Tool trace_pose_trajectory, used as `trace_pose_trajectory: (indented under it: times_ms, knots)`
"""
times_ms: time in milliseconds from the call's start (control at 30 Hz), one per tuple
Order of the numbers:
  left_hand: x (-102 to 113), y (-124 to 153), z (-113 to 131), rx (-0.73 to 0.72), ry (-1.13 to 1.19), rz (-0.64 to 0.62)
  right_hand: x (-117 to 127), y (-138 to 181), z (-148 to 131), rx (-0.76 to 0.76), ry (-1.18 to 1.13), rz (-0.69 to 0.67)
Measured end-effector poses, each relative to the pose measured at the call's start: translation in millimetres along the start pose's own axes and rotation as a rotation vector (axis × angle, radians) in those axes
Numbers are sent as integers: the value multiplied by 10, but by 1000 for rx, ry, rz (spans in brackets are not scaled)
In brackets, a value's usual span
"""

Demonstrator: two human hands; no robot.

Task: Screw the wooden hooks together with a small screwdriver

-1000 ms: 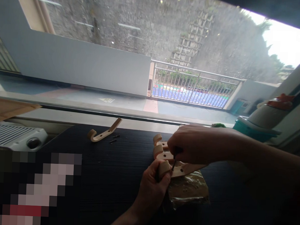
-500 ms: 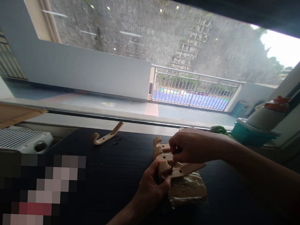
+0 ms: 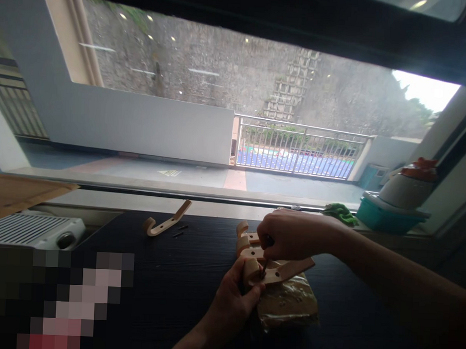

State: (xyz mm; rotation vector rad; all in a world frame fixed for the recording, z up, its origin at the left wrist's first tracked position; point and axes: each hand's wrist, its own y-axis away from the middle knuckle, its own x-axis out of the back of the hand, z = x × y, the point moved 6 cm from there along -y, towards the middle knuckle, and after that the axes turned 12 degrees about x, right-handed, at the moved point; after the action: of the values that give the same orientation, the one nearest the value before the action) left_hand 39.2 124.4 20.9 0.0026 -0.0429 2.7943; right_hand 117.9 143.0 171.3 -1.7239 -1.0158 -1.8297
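Note:
My left hand (image 3: 237, 293) is closed around the curled end of a light wooden hook (image 3: 285, 273), which has dark holes along its strip. From above, my right hand (image 3: 286, 233) pinches a thin dark rod (image 3: 264, 269), whose lower end meets the hook near its curl. Whether the rod is a screw or a small driver I cannot tell. More wooden hooks (image 3: 252, 253) lie just behind, partly covered by my right hand. Under them rests a brown package in clear plastic (image 3: 289, 305).
Another wooden hook (image 3: 165, 225) lies at the table's far left, beside two dark screws (image 3: 179, 234). A white heater (image 3: 33, 229) stands left of the dark table (image 3: 166, 295). On the sill are a green cloth (image 3: 341, 213), a teal box (image 3: 391, 215) and a grey-and-orange container (image 3: 408, 184).
The view has tilted up, so everything sits slightly lower in the picture. Both hands keep their hold on the hook and the rod, with little visible movement between them.

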Motion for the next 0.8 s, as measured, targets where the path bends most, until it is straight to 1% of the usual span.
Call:
trace_pose_trajectory:
  times_ms: [167, 300, 433, 500, 600, 700, 800]
  knots:
    - [0, -77, 27, -9, 31, -3, 12, -78, 66, -14, -18, -18]
    - [-5, -253, -8, -51, 45, -22, 12, -172, 191, 0, -38, -27]
    - [6, -440, -18, -58, 53, 8, 13, -233, 387, -68, -36, -43]
    - [13, -503, 9, -13, 75, -14, 10, -240, 450, -95, -50, -54]
    - [25, -572, 70, 118, 100, -129, 13, -222, 480, -116, -60, -55]
    - [66, -641, 167, 195, -16, -218, 30, -190, 481, -129, -66, -26]
    - [100, -721, 240, 248, -168, -247, 41, -169, 502, -111, -100, 15]
